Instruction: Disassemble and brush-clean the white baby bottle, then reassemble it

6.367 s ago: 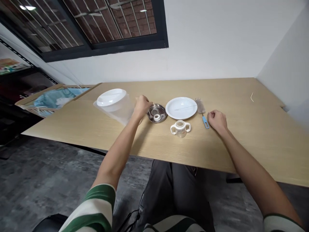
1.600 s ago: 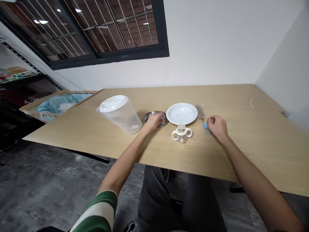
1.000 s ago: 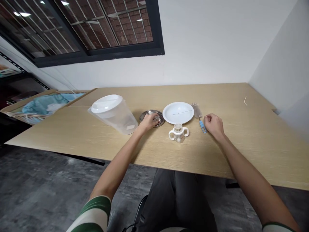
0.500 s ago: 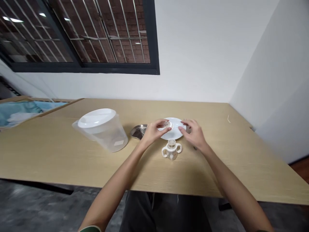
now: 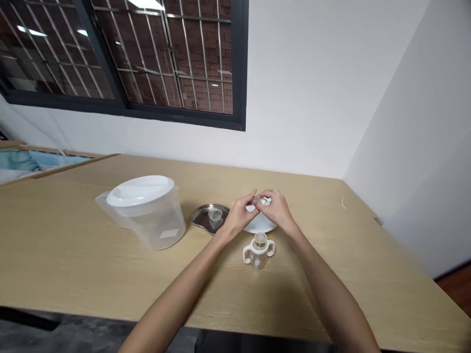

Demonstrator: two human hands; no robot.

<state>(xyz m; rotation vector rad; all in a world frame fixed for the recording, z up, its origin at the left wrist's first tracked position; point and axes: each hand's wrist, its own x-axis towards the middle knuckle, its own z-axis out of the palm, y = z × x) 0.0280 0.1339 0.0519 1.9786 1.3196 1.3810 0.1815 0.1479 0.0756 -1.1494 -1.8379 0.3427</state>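
My left hand (image 5: 241, 213) and my right hand (image 5: 276, 210) meet over a white plate (image 5: 262, 224). Between their fingertips is a clear baby bottle nipple (image 5: 262, 201) with a white ring, partly hidden by the fingers. Both hands are closed in a pinch on it. Just in front of the plate, a small baby bottle (image 5: 258, 251) with two white handles stands upright, its neck uncovered. To the left of my left hand lies a steel kidney-shaped tray (image 5: 200, 215), with a clear cup-like cap (image 5: 215, 214) tipped inside it.
A large translucent pitcher (image 5: 158, 220) with a white lid stands on the left of the wooden table (image 5: 91, 245). A thin white strip (image 5: 343, 203) lies toward the right edge. Behind the table are a white wall and a barred window (image 5: 165, 59).
My right hand has moved left from the plate's right side to join my left hand on the nipple. The view has shifted, and more of the steel tray shows.
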